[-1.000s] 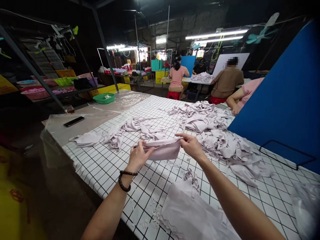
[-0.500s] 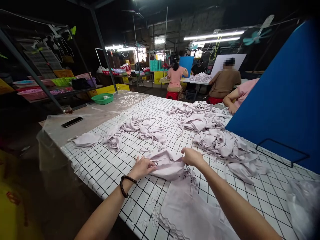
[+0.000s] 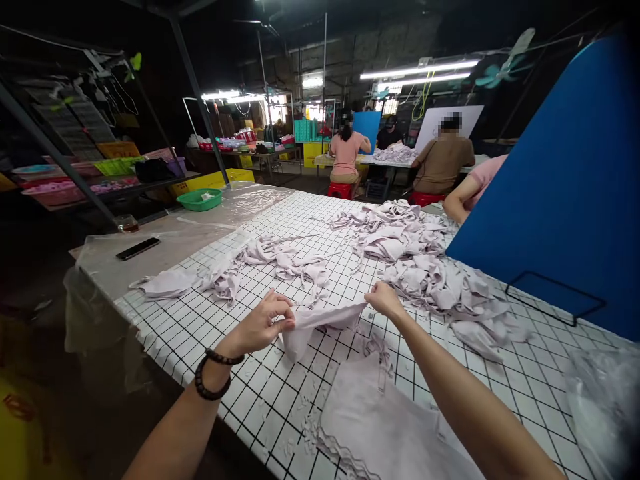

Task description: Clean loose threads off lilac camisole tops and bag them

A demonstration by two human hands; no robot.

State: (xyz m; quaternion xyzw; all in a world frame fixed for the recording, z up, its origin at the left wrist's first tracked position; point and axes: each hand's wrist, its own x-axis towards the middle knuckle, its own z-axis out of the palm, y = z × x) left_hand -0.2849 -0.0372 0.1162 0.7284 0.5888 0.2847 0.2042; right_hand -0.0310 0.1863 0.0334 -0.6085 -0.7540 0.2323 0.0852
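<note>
A pale lilac garment (image 3: 320, 323) is stretched between my two hands, a little above the grid-patterned table (image 3: 260, 400). My left hand (image 3: 263, 323), with dark beads on the wrist, pinches its left end between thumb and fingers. At the other end, my right hand (image 3: 384, 299) is closed on the edge. What kind of garment it is I cannot tell. Nearer to me lies a flat stack of similar garments (image 3: 380, 420) with scalloped edges and thin straps. Beyond my left hand is a loose row of crumpled garments (image 3: 223, 277).
Heaped garments (image 3: 440, 283) lie on the right, beside a blue panel (image 3: 545, 213) on a black wire stand. A clear plastic bag (image 3: 605, 400) is at the right edge. A phone (image 3: 138, 249), a glass (image 3: 127, 223) and a green basket (image 3: 199, 199) sit far left. Co-workers sit beyond.
The garment has been lifted and pulled taut between my hands. My left hand has moved left and up off the stack; the right has shifted only slightly. The view has turned a little.
</note>
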